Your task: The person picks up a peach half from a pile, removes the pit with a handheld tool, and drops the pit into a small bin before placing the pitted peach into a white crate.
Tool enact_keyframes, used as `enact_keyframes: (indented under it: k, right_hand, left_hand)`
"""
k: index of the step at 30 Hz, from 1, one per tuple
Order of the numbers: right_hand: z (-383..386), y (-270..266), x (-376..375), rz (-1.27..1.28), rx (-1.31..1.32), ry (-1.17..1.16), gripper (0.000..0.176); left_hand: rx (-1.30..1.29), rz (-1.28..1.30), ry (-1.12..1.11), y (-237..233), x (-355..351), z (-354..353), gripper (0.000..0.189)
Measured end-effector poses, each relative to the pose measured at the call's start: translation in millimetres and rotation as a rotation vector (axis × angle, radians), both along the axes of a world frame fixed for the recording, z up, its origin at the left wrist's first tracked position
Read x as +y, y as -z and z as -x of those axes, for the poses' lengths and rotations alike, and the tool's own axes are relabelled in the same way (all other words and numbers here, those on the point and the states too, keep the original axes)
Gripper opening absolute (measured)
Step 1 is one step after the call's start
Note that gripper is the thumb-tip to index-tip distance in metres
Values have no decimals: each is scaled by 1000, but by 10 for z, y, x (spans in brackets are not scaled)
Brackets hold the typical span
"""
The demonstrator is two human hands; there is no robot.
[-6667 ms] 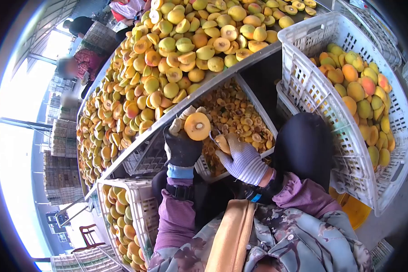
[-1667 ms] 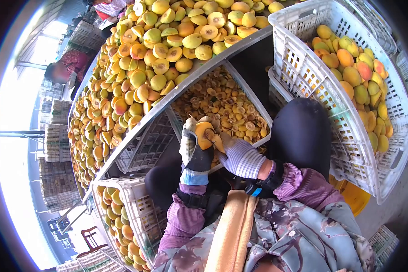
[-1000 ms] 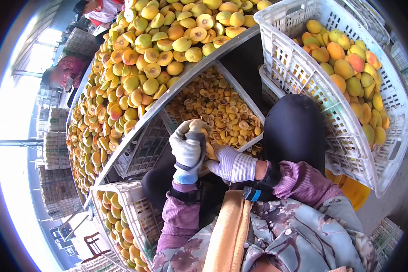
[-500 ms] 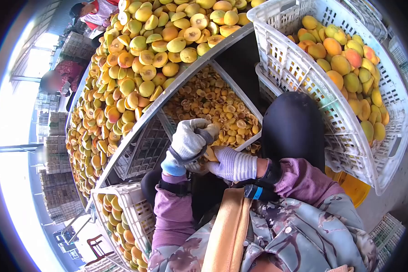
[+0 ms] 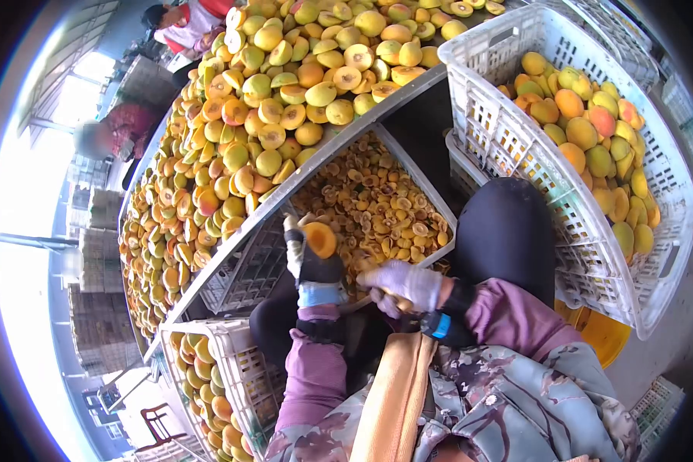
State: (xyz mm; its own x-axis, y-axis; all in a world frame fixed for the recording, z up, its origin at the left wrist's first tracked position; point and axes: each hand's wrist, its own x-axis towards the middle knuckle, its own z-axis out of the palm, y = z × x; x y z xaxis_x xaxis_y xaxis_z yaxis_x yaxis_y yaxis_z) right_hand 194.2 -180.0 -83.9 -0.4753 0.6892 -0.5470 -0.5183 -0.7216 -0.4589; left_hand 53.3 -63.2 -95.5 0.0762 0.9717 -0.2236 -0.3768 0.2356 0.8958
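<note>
Three white lattice crates sit about the bench (image 5: 325, 156). Right crate (image 5: 516, 158): whole peaches (image 5: 593, 131), yellow to red. Middle crate (image 5: 421, 180), just below the bench edge: pits and scraps (image 5: 377, 204). Lower-left crate (image 5: 236, 362): cut peaches (image 5: 200, 377). The bench itself carries a heap of halved peaches (image 5: 285, 100), many cut face up.

Left hand (image 5: 313, 266), in a dark-palmed glove, grips one peach half (image 5: 320, 239) from beneath, raised over the near corner of the middle crate. The orange cut face points up toward the camera. Its outline is nearly round, so the long axis cannot be told.

Right hand (image 5: 403, 282), in a pale knit glove, is clenched just right of the left wrist. I cannot tell what it encloses.
</note>
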Motion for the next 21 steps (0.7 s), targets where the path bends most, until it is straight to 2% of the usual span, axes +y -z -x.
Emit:
enact_keyframes:
  k: [2,4,6,8,9,10,12,14,16,18,19,20,21]
  right_hand:
    - [159,687,-45,-1386,-570,236,32]
    - [562,1148,53,-334,0,61,32]
    - [298,322,47,-75,-332,8,31]
    - [156,83,-25,-131,-306,141,31]
    - [105,37,-23,-163,-384,144,31]
    - [-2,-122,-81,-170,-393,160,31]
    - [-278,-472,-334,-200,-452,439,23]
    - [-578,-798,-650,-399,-458,839,23]
    - [-809,-976,-880,-632,-777,1093,12]
    - [-1046,-1132,-1162,-673,-943,1140,8]
    - [-1137,-1235,-1277,-655,-787,1201,6]
    - [-1257,-1282,-1376,-711,-787,1219,6]
    - [-1321,-1410,-1425,-640,-817,1338,9]
  left_hand:
    - [928,-812,-129,37,22,88,47]
    - [-129,-75,14,-56,243,132,45]
    - [-194,-291,220,-398,217,-38,46]
    - [129,-479,276,-960,164,-353,52]
    - [61,-644,282,-1070,178,-554,58]
    - [120,-696,328,-1276,177,-689,65]
    - [237,-961,330,-1590,177,-1058,73]
    - [138,-933,363,-1816,149,-1457,75]
    - [-67,-1053,402,-1959,8,-2003,68]
    - [-28,-1325,345,-1939,73,-2474,53]
    - [170,-1238,412,-1941,-26,-2674,45]
    - [371,-1137,477,-1921,-124,-2809,37]
    - [408,-1114,544,-1698,-49,-2917,33]
